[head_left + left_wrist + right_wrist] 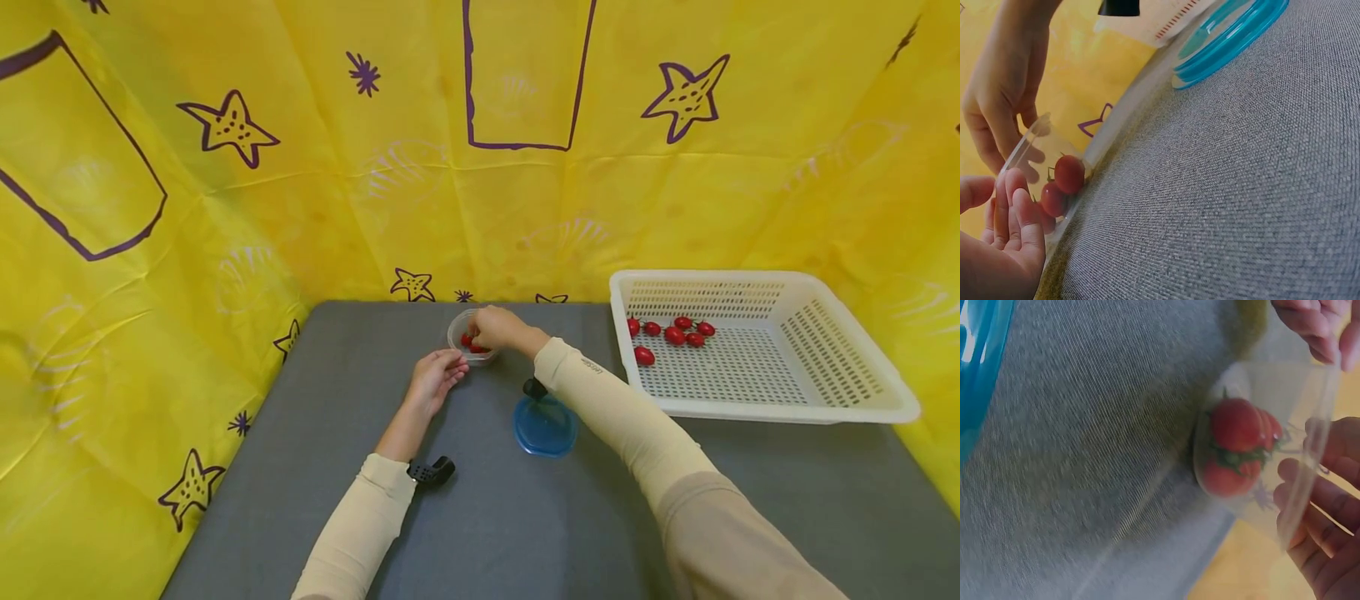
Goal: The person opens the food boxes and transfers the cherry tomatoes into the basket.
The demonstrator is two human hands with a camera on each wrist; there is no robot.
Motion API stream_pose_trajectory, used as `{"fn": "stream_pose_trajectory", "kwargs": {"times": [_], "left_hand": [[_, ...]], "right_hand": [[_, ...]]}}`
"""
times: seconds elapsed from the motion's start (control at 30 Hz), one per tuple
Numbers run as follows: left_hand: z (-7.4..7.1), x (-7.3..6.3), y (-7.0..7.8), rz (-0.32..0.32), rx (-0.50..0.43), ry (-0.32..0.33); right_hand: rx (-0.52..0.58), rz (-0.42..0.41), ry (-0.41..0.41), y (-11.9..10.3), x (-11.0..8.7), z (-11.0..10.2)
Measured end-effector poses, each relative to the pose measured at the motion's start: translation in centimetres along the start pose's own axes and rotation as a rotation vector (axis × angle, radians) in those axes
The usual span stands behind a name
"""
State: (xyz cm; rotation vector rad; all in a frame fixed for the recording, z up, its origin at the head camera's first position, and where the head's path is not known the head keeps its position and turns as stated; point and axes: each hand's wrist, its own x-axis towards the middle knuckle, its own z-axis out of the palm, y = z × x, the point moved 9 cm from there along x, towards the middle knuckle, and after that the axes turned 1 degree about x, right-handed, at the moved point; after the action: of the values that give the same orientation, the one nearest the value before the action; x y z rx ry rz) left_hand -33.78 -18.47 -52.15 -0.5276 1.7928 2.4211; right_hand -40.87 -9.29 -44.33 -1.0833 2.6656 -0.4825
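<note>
A clear round plastic container (453, 335) stands near the far edge of the grey table, with several cherry tomatoes (1235, 425) in its bottom. My left hand (437, 377) pinches the container's near-left rim between thumb and fingers. Over the opening, my right hand (498, 328) reaches in with loosely bent fingers; the right wrist view shows these fingers (1325, 506) inside the rim, apart from the tomatoes, with nothing visible between them. A blue round lid (545, 429) lies flat on the table, nearer to me, partly beneath the right forearm.
To the right, a white perforated plastic basket (832, 414) holds several more cherry tomatoes (675, 335) at its left side. A yellow patterned cloth (420, 208) hangs behind the table and along both sides. Grey cloth (315, 433) covers the tabletop.
</note>
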Motion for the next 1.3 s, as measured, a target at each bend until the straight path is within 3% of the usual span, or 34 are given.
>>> {"fn": "stream_pose_trajectory", "kwargs": {"times": [0.23, 0.73, 1.3], "left_hand": [[-0.1, 0.0, 0.2, 0.007, -0.011, 0.007], [0.0, 0.1, 0.0, 0.014, -0.015, 0.009], [0.2, -0.1, 0.0, 0.024, 0.0, 0.004]], "right_hand": [[-0.077, 0.027, -0.001, -0.2, 0.5, 1.2], [-0.124, 0.052, 0.002, -0.3, 0.8, 1.9], [-0.027, 0.011, -0.005, -0.3, 0.8, 1.2]]}}
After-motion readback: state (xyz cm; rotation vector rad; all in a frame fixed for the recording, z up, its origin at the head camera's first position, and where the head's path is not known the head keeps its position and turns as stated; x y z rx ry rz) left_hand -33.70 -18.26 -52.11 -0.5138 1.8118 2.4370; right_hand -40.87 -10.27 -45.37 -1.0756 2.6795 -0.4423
